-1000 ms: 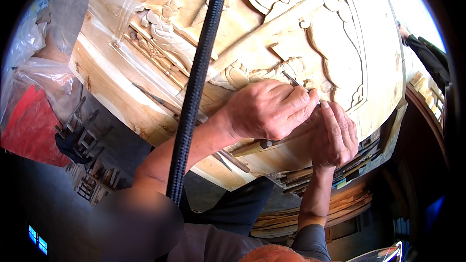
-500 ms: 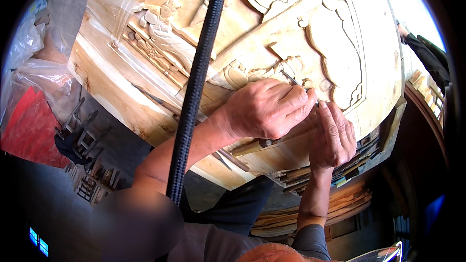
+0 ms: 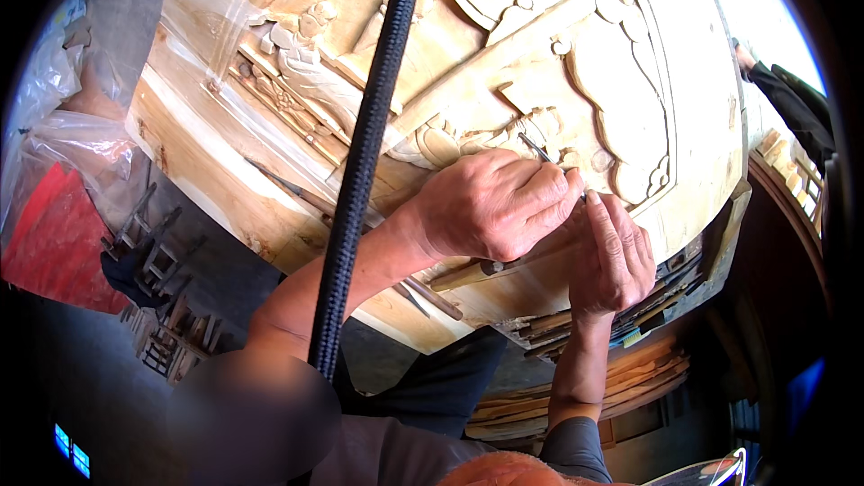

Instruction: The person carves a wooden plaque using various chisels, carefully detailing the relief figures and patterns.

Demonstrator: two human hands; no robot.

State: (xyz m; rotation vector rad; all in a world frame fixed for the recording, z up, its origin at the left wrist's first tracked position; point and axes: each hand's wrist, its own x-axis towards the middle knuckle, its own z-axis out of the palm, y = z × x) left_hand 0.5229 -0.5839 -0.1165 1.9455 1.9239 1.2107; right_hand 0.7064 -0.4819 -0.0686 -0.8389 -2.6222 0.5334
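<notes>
A pale wooden panel (image 3: 702,108) bears relief carving of figures, wavy borders and long bars. My left hand (image 3: 504,211) is closed around a thin dark carving tool (image 3: 535,146), whose tip rests on a carved rounded shape (image 3: 430,135) near the panel's middle. My right hand (image 3: 612,261) pinches the rear end of the same tool, just right of my left fingers. Beneath and beside my left hand lie a wooden-handled tool (image 3: 450,277), a pointed tool (image 3: 412,299) and another long tool (image 3: 292,187), partly hidden.
A black braided cord (image 3: 369,144) crosses the view. More tools (image 3: 648,301) lie at the panel's lower right edge, above stacked boards (image 3: 648,369). Plastic sheeting (image 3: 81,139), a red sheet (image 3: 54,243) and stools (image 3: 153,252) are left. Another person's dark sleeve (image 3: 792,99) shows far right.
My right hand has shifted slightly left, and the tool with my left fingers has moved a little with it. Both hands keep their hold.
</notes>
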